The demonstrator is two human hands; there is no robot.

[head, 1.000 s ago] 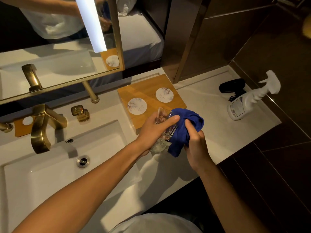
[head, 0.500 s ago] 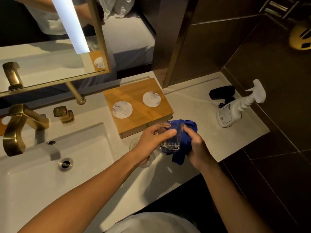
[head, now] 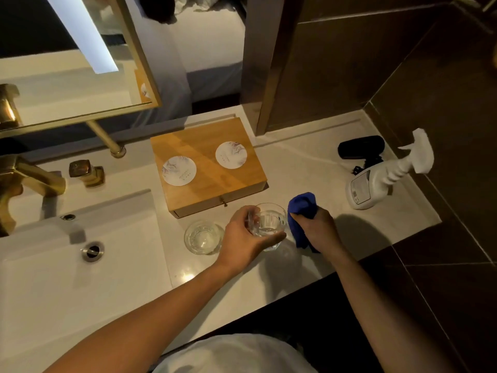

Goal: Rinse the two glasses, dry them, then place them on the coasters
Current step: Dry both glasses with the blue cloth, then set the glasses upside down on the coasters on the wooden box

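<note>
My left hand (head: 242,235) grips a clear glass (head: 269,224) upright just above the white counter, in front of the wooden box. My right hand (head: 320,230) is closed on a bunched blue cloth (head: 302,208), right beside that glass and no longer around it. A second clear glass (head: 203,236) stands on the counter just left of my left hand. Two round white coasters, a left one (head: 179,170) and a right one (head: 231,154), lie bare on top of the wooden box (head: 209,181).
A white sink basin (head: 67,278) with a drain (head: 92,251) fills the left, with a gold faucet (head: 24,181) and gold knob (head: 86,172) behind it. A white spray bottle (head: 376,181) and a black case (head: 360,146) lie at the right, near the dark wall. A mirror hangs at upper left.
The glass went from tilted against the cloth to upright and lower, near the counter. The blue cloth has come away from the glass to its right side. The camera has tilted down and left.
</note>
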